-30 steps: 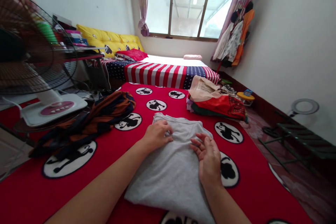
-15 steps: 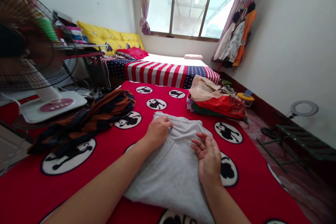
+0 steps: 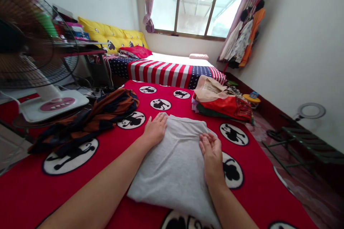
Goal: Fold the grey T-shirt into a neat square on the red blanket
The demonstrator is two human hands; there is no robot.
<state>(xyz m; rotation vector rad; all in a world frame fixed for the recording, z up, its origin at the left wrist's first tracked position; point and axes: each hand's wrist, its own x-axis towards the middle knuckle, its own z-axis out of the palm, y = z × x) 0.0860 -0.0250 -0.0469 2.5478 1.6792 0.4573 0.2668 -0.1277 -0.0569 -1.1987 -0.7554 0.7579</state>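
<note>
A folded light-grey garment [image 3: 177, 164] lies on the red cloth [image 3: 107, 189] printed with black figures in white circles. At its upper left edge rests my left hand [image 3: 156, 128], laid flat with the fingers stretched out. My right hand [image 3: 212, 155] is at the garment's right edge, its fingers slightly bent and lying on the fabric. Neither hand grips anything. Some soft creases run across the garment's upper part, between the two hands.
Folded clothes [image 3: 220, 100], with beige and red on top, form a pile at the right. An orange-and-navy striped garment [image 3: 107, 114] lies crumpled at the left. Beyond it stand a fan [image 3: 53, 102] and, at the back, a bed [image 3: 161, 73]. A green rack [image 3: 303, 143] is at right.
My left hand has opened from a closed grip and moved left to the garment's edge. My right hand has turned palm down onto the fabric. The garment's top looks flatter and wider.
</note>
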